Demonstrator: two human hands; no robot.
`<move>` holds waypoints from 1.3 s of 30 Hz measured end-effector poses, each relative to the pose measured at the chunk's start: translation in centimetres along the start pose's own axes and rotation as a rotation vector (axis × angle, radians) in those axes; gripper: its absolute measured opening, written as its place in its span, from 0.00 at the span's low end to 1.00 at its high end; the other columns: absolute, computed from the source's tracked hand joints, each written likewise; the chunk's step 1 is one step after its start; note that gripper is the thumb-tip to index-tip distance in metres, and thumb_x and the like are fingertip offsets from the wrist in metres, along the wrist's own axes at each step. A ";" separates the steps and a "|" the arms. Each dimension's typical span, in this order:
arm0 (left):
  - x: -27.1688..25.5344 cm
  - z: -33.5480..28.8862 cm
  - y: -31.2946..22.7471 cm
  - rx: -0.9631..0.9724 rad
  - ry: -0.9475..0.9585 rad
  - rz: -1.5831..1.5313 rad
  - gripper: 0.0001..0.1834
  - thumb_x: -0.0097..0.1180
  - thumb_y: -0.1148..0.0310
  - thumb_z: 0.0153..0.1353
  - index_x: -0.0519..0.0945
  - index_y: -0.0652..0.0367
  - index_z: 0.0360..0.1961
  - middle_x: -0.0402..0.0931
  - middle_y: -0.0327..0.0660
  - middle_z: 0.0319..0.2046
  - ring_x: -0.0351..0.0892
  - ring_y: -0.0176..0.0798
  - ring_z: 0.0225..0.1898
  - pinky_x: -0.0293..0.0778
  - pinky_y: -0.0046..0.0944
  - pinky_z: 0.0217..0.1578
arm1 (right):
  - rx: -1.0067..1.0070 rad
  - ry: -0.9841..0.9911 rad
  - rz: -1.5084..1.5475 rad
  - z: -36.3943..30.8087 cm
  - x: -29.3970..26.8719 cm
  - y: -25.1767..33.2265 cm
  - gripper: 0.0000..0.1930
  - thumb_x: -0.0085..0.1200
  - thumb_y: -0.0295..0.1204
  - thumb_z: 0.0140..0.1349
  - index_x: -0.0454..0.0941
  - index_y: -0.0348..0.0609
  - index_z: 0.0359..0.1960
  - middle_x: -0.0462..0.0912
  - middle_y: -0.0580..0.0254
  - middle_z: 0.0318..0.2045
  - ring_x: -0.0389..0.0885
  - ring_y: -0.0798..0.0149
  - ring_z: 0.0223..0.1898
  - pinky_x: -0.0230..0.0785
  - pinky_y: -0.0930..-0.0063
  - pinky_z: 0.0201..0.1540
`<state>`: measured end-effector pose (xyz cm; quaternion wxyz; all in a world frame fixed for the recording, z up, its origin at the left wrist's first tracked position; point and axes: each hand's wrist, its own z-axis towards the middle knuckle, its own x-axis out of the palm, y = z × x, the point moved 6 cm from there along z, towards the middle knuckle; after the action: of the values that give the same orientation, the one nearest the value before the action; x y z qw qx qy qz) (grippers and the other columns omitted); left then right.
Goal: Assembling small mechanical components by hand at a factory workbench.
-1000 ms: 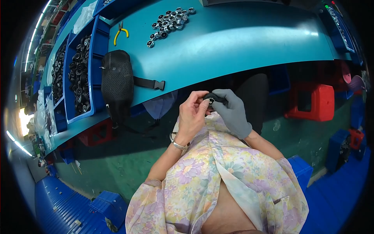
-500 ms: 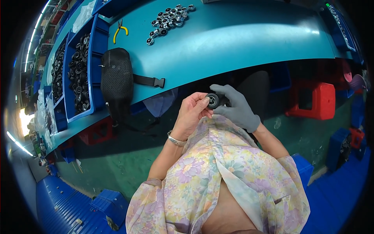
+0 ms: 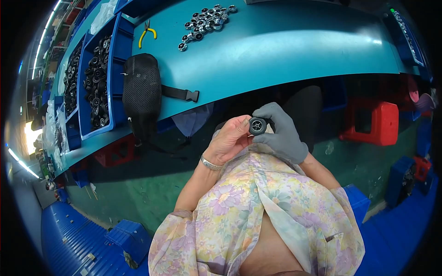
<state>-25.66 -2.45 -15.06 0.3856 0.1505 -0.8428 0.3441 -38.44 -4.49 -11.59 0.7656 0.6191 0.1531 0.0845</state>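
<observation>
Between my hands, in front of my body and below the table's near edge, is a small black wheel (image 3: 257,126) with a silver spoked hub facing up. My right hand (image 3: 283,133), in a grey glove, is closed around the wheel's right side. My bare left hand (image 3: 231,138), with a metal bracelet at its wrist, pinches the wheel's left rim between thumb and fingers. Part of those fingers is hidden behind the wheel.
On the teal table (image 3: 294,55) lie a black mesh bag (image 3: 142,94) with a buckle strap, yellow-handled pliers (image 3: 147,36) and a cluster of chrome-and-black parts (image 3: 207,22). A blue bin (image 3: 95,87) of black wheels stands at left. A red stool (image 3: 384,123) is at right.
The wheel has turned so its hub shows more fully. My left thumb has slid from the hub to the rim. The view has shifted slightly.
</observation>
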 end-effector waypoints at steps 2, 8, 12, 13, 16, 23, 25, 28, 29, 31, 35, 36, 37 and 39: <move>0.2 -0.1 0.1 -0.006 -0.009 -0.001 0.16 0.58 0.55 0.64 0.74 0.56 0.39 0.77 0.32 0.35 0.74 0.25 0.35 0.73 0.32 0.42 | -0.047 0.012 -0.060 -0.1 0.1 0.6 0.27 0.67 0.20 0.40 0.73 0.44 0.46 0.74 0.60 0.38 0.76 0.60 0.40 0.71 0.68 0.43; -0.1 -0.2 -1.3 0.156 0.002 0.194 0.13 0.60 0.65 0.63 0.71 0.60 0.40 0.77 0.39 0.42 0.78 0.33 0.43 0.74 0.33 0.46 | 0.048 -0.098 0.017 -0.9 0.9 -0.7 0.30 0.64 0.17 0.43 0.72 0.45 0.52 0.73 0.59 0.44 0.75 0.62 0.45 0.70 0.71 0.48; 3.1 -2.1 -4.4 0.595 -0.246 1.158 0.28 0.71 0.78 0.46 0.67 0.64 0.46 0.76 0.45 0.45 0.78 0.35 0.42 0.75 0.35 0.46 | 0.360 -0.133 0.637 -2.1 1.1 -3.5 0.29 0.57 0.27 0.60 0.61 0.36 0.62 0.71 0.59 0.54 0.71 0.66 0.54 0.66 0.70 0.58; 3.7 -2.5 -4.6 0.723 -0.247 1.287 0.31 0.72 0.77 0.44 0.67 0.64 0.48 0.76 0.45 0.44 0.77 0.36 0.40 0.75 0.34 0.45 | 0.393 -0.067 0.868 -2.0 1.9 -3.3 0.27 0.54 0.32 0.63 0.62 0.36 0.61 0.71 0.59 0.54 0.71 0.66 0.55 0.65 0.70 0.58; 4.9 -3.1 -4.4 0.908 -0.218 1.432 0.38 0.74 0.75 0.41 0.66 0.62 0.53 0.76 0.45 0.43 0.77 0.40 0.39 0.75 0.34 0.43 | 0.438 0.052 1.124 -2.0 3.3 -2.2 0.26 0.47 0.42 0.69 0.63 0.37 0.61 0.72 0.59 0.51 0.72 0.67 0.53 0.67 0.70 0.57; 4.6 -2.8 -3.5 0.893 -0.143 1.350 0.44 0.75 0.73 0.40 0.63 0.62 0.58 0.78 0.47 0.43 0.78 0.44 0.47 0.70 0.38 0.53 | 0.551 0.155 1.490 -2.5 4.6 -1.6 0.18 0.43 0.38 0.71 0.67 0.38 0.54 0.76 0.59 0.44 0.76 0.66 0.47 0.72 0.71 0.50; 4.6 -2.8 -3.4 0.898 -0.130 1.258 0.44 0.76 0.72 0.40 0.63 0.63 0.58 0.79 0.47 0.44 0.78 0.42 0.47 0.71 0.37 0.52 | 0.542 0.177 1.500 -2.7 4.4 -1.4 0.17 0.41 0.38 0.71 0.68 0.39 0.53 0.76 0.58 0.44 0.76 0.66 0.47 0.72 0.71 0.50; 4.7 -2.9 -3.2 0.895 -0.123 1.135 0.43 0.76 0.72 0.40 0.64 0.64 0.57 0.79 0.47 0.44 0.78 0.40 0.47 0.72 0.36 0.50 | 0.413 0.191 1.067 -2.7 3.8 -1.6 0.17 0.38 0.38 0.73 0.68 0.39 0.53 0.76 0.57 0.45 0.76 0.65 0.47 0.71 0.70 0.52; 4.7 -3.1 -3.3 0.897 -0.126 1.133 0.43 0.76 0.72 0.40 0.64 0.64 0.57 0.79 0.47 0.44 0.78 0.40 0.47 0.72 0.36 0.50 | 0.415 0.194 1.066 -2.7 3.9 -1.5 0.17 0.38 0.38 0.73 0.68 0.39 0.53 0.76 0.57 0.45 0.76 0.65 0.47 0.71 0.70 0.52; 4.7 -3.5 -3.6 0.912 -0.151 1.159 0.42 0.76 0.72 0.39 0.65 0.64 0.56 0.80 0.46 0.43 0.79 0.40 0.46 0.72 0.36 0.50 | 0.497 0.204 1.444 -2.6 4.7 -1.1 0.20 0.36 0.42 0.73 0.69 0.38 0.52 0.76 0.56 0.45 0.75 0.63 0.48 0.68 0.69 0.55; 4.2 -4.8 -4.5 0.939 -0.228 1.134 0.40 0.75 0.74 0.38 0.68 0.62 0.54 0.76 0.46 0.43 0.80 0.41 0.44 0.75 0.36 0.44 | 0.527 0.259 1.547 -2.2 6.5 -0.5 0.27 0.33 0.50 0.72 0.68 0.37 0.52 0.76 0.55 0.47 0.74 0.60 0.51 0.65 0.64 0.59; 4.2 -5.2 -4.7 0.952 -0.244 1.145 0.39 0.74 0.76 0.37 0.70 0.61 0.54 0.72 0.46 0.44 0.80 0.42 0.42 0.77 0.37 0.40 | 0.530 0.279 1.535 -2.4 6.8 -0.6 0.29 0.33 0.53 0.72 0.68 0.37 0.52 0.75 0.54 0.47 0.74 0.59 0.52 0.64 0.63 0.60; 4.3 -5.3 -4.9 0.960 -0.250 1.136 0.39 0.74 0.76 0.37 0.70 0.60 0.54 0.73 0.46 0.43 0.79 0.44 0.43 0.76 0.38 0.41 | 0.531 0.254 1.588 -2.8 6.8 -1.5 0.30 0.33 0.54 0.71 0.68 0.37 0.54 0.75 0.54 0.49 0.73 0.58 0.54 0.63 0.62 0.60; 3.4 -6.9 -6.3 1.035 -0.332 1.138 0.36 0.74 0.75 0.36 0.73 0.58 0.50 0.76 0.46 0.39 0.76 0.49 0.44 0.75 0.42 0.42 | 0.662 0.089 1.355 -2.3 7.2 -0.8 0.31 0.34 0.54 0.71 0.65 0.40 0.61 0.75 0.55 0.51 0.73 0.57 0.54 0.62 0.59 0.60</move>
<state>-20.88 -2.11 -6.37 -0.1001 -0.0943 -0.5695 0.8104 -32.53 -0.24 -13.69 0.3132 0.7716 -0.2129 0.5110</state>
